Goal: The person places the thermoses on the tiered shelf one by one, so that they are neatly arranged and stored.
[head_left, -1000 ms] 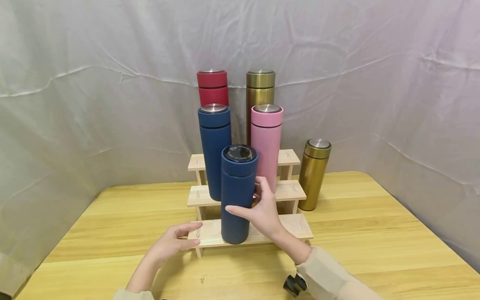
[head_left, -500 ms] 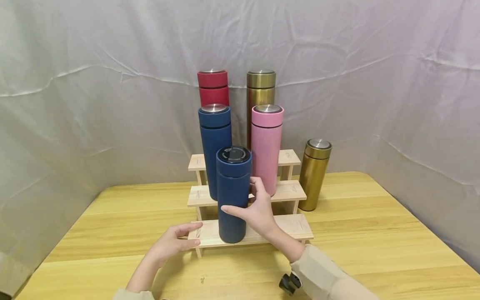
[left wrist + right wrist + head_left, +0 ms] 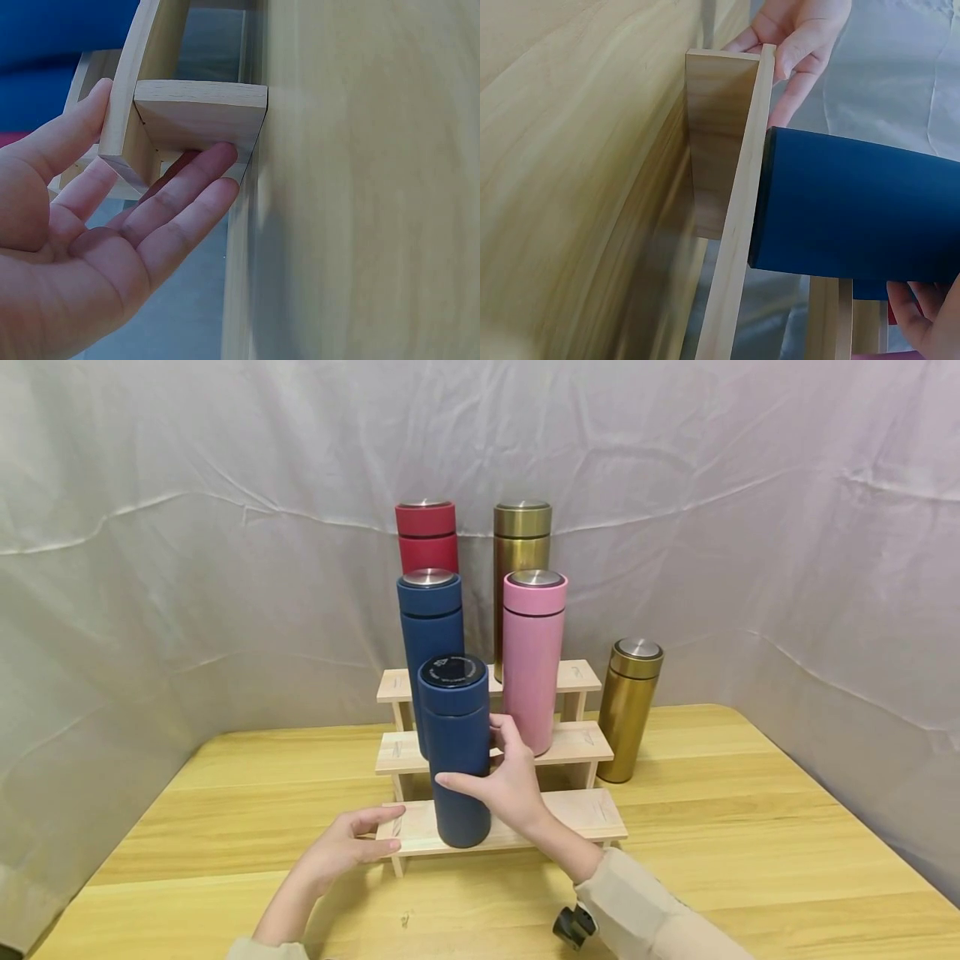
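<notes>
My right hand (image 3: 510, 789) holds a dark blue thermos (image 3: 461, 743), thumb across its front and fingers behind. Its base touches the lowest step of a pale wooden stepped stand (image 3: 570, 814), and its black top leans a little left. In the right wrist view the thermos (image 3: 855, 202) meets the board of the stand (image 3: 739, 202). My left hand (image 3: 348, 843) grips the left end of that step. In the left wrist view the thumb of the left hand (image 3: 112, 240) lies against the board, with other fingers by the leg panel beneath.
Another blue thermos (image 3: 431, 627) and a pink one (image 3: 532, 668) stand on the middle step. Behind, a red thermos (image 3: 426, 539) and a gold one (image 3: 521, 547) are on the top step. A second gold thermos (image 3: 630, 718) stands on the table (image 3: 750, 827), right of the stand.
My right hand has shifted the front blue thermos slightly left along the lowest step, its top moving further left than its base. The left hand and the other thermoses have stayed put.
</notes>
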Demonstrator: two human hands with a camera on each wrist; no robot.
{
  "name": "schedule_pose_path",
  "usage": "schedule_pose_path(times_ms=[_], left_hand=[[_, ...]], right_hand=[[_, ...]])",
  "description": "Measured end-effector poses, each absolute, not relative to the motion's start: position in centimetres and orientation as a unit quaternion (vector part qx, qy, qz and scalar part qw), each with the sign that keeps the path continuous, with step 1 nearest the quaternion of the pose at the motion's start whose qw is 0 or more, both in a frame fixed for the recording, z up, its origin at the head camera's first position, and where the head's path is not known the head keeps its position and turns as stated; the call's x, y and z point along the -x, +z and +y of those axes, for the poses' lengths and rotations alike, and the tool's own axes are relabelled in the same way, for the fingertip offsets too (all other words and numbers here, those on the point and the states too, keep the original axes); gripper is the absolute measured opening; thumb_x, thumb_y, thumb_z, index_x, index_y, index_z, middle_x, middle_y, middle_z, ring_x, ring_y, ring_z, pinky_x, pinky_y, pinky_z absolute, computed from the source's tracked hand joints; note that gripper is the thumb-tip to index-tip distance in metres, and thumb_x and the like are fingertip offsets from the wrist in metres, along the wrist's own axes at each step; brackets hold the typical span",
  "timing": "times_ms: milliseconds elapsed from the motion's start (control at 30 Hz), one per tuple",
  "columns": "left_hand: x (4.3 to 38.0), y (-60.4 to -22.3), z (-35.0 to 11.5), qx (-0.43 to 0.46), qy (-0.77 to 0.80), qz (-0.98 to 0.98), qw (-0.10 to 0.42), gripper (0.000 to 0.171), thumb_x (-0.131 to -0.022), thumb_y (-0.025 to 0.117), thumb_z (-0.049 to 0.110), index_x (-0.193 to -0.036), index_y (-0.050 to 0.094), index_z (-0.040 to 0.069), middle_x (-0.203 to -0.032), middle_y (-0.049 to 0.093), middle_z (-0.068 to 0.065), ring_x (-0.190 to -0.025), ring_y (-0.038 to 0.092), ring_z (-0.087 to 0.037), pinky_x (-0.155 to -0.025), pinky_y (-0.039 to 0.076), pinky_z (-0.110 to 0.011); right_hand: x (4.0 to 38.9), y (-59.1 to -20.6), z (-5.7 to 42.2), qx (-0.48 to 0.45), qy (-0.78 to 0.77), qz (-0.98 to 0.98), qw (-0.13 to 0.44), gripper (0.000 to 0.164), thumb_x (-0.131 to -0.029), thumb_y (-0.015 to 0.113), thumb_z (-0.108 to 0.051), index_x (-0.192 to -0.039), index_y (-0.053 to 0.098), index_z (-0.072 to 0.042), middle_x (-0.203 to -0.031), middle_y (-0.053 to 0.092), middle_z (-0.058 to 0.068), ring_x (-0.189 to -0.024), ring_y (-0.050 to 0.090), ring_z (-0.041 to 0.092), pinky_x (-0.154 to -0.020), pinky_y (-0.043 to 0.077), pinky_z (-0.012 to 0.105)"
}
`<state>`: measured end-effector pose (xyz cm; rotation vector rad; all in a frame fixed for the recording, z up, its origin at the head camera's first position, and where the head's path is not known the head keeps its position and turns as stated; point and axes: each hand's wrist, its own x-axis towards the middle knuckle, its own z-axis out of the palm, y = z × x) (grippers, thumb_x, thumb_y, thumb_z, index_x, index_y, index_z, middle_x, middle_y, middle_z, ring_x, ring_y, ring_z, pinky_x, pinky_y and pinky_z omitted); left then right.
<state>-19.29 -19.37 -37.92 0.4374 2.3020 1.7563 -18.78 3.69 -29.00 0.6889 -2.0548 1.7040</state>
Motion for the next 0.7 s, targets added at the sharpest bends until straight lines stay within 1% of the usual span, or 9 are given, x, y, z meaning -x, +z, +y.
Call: schedule_pose_path(times_ms=[233, 400, 533, 700], left_hand=[[19.2, -38.0, -19.4, -0.148, 0.592, 0.785, 0.107, 0.051, -0.082, 0.065, 0.013, -0.125, 0.046, -0.007, -0.131, 0.039, -0.027, -0.112, 0.038, -0.039, -0.081, 0.046, -0.039], [19.2, -38.0, -19.5, -0.149, 0.592, 0.785, 0.108, 0.051, -0.082, 0.064, 0.013, -0.125, 0.045, -0.007, -0.131, 0.038, -0.026, -0.112, 0.038, -0.039, -0.081, 0.046, -0.039], [19.3, -38.0, -19.5, -0.15, 0.591, 0.785, 0.109, 0.052, -0.082, 0.064, 0.014, -0.126, 0.045, -0.007, -0.132, 0.038, -0.026, -0.112, 0.038, -0.039, -0.081, 0.046, -0.039], [19.2, -38.0, -19.5, -0.152, 0.593, 0.783, 0.11, 0.053, -0.082, 0.064, 0.014, -0.126, 0.044, -0.007, -0.132, 0.037, -0.027, -0.113, 0.038, -0.04, -0.081, 0.046, -0.038]], right_hand=[[18.8, -28.9, 3.3, -0.245, 0.609, -0.731, 0.186, 0.063, -0.061, 0.079, 0.003, -0.113, 0.044, 0.004, -0.098, 0.058, 0.015, -0.086, 0.054, 0.025, -0.067, 0.045, 0.043], [18.9, -28.9, 2.8, -0.249, 0.614, -0.728, 0.176, 0.062, -0.063, 0.078, 0.002, -0.114, 0.044, 0.003, -0.1, 0.058, 0.015, -0.088, 0.054, 0.025, -0.069, 0.046, 0.043], [19.0, -29.0, 2.4, -0.243, 0.614, -0.73, 0.177, 0.061, -0.062, 0.078, 0.001, -0.114, 0.045, 0.002, -0.098, 0.059, 0.014, -0.087, 0.054, 0.024, -0.068, 0.047, 0.04], [19.1, -29.1, 2.0, -0.235, 0.614, -0.732, 0.179, 0.062, -0.062, 0.079, 0.0, -0.114, 0.046, 0.001, -0.098, 0.058, 0.014, -0.087, 0.055, 0.024, -0.068, 0.047, 0.041]])
